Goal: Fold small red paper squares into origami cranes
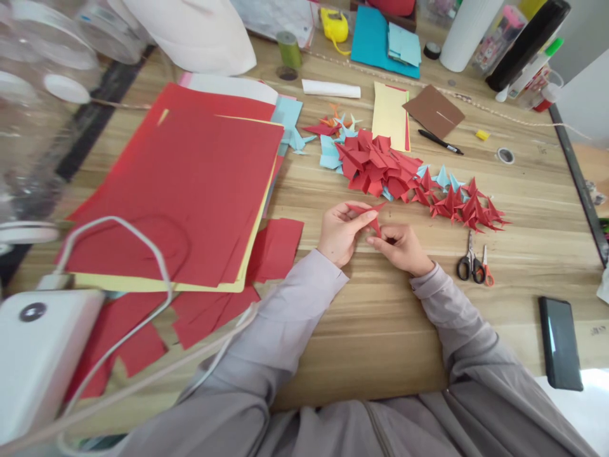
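My left hand [340, 231] and my right hand [402, 248] meet over the wooden table [380, 317], both pinched on a small folded red paper piece [368, 212]. Its points stick out above my fingers. Just beyond lies a heap of folded red paper shapes [378, 166], with a row of red and light-blue folded cranes [459, 204] trailing to the right.
A stack of large red and yellow sheets [190, 190] lies at left, red scraps [276, 249] beside it. Scissors [472, 264] and a black phone [560, 343] sit at right. A white device with cable [38, 355] is at lower left. A pen [440, 141], brown card [434, 111] and blue paper [375, 41] lie further back.
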